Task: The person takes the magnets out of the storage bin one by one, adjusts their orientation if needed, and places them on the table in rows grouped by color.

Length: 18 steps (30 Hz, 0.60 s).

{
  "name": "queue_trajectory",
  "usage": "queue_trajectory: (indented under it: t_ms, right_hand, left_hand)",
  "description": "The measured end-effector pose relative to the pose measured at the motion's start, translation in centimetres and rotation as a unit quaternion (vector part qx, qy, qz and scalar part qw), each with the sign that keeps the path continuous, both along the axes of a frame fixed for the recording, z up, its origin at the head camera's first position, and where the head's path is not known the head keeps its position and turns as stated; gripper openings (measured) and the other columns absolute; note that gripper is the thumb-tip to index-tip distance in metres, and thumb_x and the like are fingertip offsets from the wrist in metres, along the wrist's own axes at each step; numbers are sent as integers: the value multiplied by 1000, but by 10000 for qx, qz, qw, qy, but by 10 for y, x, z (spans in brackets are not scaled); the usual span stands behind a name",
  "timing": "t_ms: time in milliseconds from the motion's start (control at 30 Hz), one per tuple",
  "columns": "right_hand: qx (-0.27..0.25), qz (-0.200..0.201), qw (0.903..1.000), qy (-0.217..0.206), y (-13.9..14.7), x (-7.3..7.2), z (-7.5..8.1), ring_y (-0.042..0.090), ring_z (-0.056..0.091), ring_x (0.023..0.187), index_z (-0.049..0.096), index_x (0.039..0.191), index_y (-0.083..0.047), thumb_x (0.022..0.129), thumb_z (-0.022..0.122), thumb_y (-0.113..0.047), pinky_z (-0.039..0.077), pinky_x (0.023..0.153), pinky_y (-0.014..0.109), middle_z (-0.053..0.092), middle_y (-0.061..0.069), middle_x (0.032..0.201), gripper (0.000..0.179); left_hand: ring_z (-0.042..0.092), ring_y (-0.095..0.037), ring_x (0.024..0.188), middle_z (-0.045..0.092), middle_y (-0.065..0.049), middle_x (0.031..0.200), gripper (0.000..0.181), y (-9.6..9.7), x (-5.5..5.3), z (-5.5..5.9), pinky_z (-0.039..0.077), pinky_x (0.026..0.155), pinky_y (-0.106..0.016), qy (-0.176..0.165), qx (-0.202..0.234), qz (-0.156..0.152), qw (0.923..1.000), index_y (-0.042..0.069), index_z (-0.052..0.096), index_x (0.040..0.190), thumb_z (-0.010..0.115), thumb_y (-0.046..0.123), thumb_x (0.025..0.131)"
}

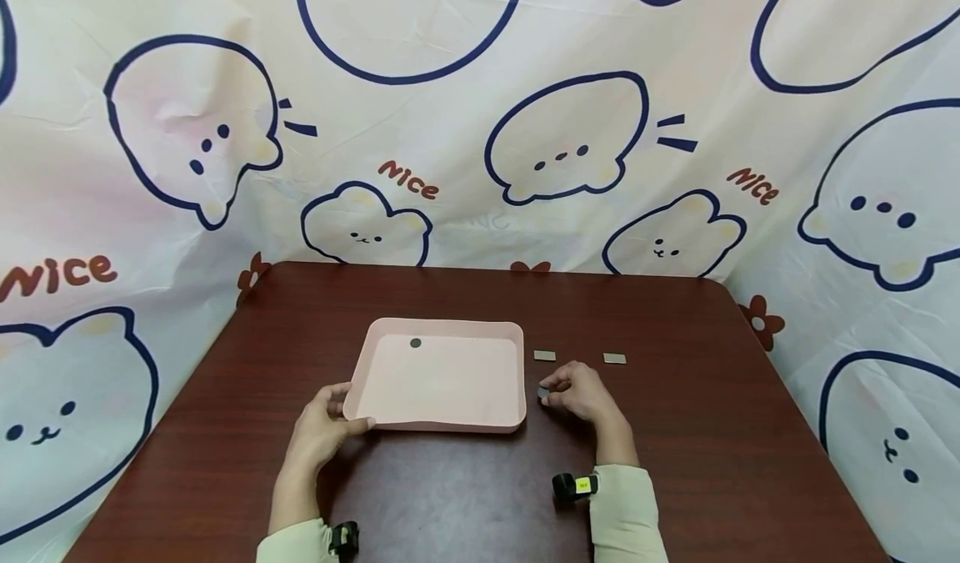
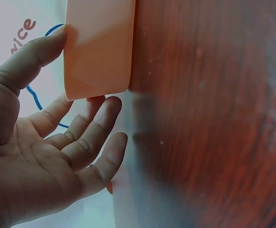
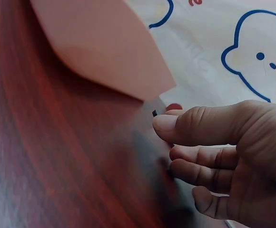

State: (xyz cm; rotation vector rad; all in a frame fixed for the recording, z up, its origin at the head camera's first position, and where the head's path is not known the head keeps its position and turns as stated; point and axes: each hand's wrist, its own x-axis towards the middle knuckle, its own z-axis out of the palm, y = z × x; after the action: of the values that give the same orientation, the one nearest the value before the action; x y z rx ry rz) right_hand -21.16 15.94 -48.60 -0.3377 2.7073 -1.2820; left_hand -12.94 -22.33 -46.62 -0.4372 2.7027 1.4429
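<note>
A shallow pink tray (image 1: 450, 425) lies on the brown table. One small dark round disc (image 1: 416, 343) is in it, near the back left. My left hand (image 1: 318, 434) holds the tray's front left corner, its thumb (image 2: 47, 47) on the front wall and fingertips against the left end. Just right of the tray, my right hand (image 1: 581, 394) pinches a small grey piece (image 1: 543, 393) between thumb and fingers. Only a dark edge of this piece (image 3: 154, 113) shows in the right wrist view; its exact kind cannot be told.
Two small flat pale rectangles (image 1: 544, 355) (image 1: 614, 359) lie on the table (image 1: 675, 429) behind my right hand, spaced apart. A printed cloth (image 1: 465, 146) with cartoon outlines hangs behind and beside the table.
</note>
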Motion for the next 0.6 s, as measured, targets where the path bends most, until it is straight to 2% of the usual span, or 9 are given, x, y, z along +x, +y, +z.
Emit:
queue_trajectory:
  t_ms: [100,267,367,600]
  right_hand:
    - [24,-149,9998,-101,3,-1,-5,14,59,72,74,83,-8,68,79,0,47,58,30,56,2,87,18]
    - [156,-174,9997,74,5,-1,-11,12,57,70,76,81,-9,66,80,-1,45,61,30,55,1,85,18]
    - [260,-146,9993,225,5,-1,-13,13,53,74,77,80,-9,64,81,-2,44,66,31,56,0,84,18]
    - [383,-241,9989,126,4,-2,-13,14,51,82,77,79,-13,63,82,-2,43,74,34,57,-4,83,20]
  left_hand:
    - [53,-30,91,57,-22,104,75,0,0,0,37,72,-38,-6,6,3,10000,1,44,131,82,20,69]
    - [54,-30,92,58,-22,105,75,0,1,0,37,73,-37,15,97,17,10000,1,44,131,82,19,69]
    - [54,-31,92,58,-23,105,75,0,2,0,37,73,-37,19,163,14,9999,1,43,131,82,19,69]
    - [55,-30,92,59,-24,104,75,1,1,-1,38,73,-37,37,174,8,9998,0,44,131,82,18,69]
